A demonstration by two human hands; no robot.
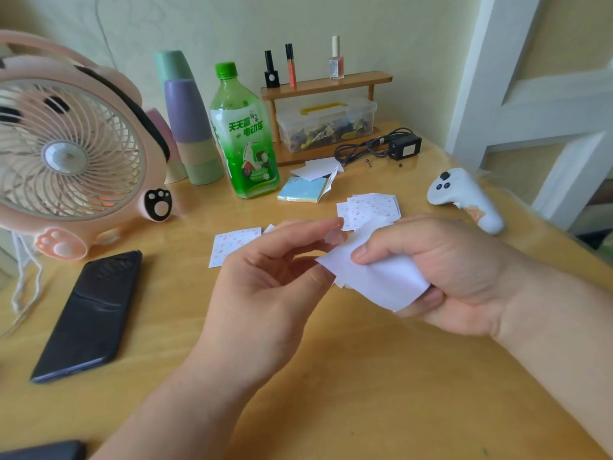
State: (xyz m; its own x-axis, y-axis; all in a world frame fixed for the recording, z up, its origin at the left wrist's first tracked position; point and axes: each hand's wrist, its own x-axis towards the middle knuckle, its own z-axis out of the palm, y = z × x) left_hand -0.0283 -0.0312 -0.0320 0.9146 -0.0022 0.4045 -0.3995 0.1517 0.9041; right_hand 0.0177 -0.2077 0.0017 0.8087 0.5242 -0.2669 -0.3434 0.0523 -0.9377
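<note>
A small white square of paper (374, 277) is held above the wooden table (331, 376). My right hand (441, 273) grips it, thumb on top and fingers curled underneath. My left hand (265, 287) pinches the paper's left edge between thumb and forefinger. Behind the hands lie more small squares printed with red cherries: one sheet (232, 244) to the left and a loose pile (368, 207) to the right. A pad of pastel coloured paper (303, 190) sits further back.
A pink cat-paw fan (69, 154) stands at the left, with a black phone (93, 313) in front of it. Stacked cups (189, 117), a green bottle (243, 134), a wooden shelf (325, 83) over a clear box (326, 122), a black adapter (403, 146) and a white controller (464, 197) ring the back.
</note>
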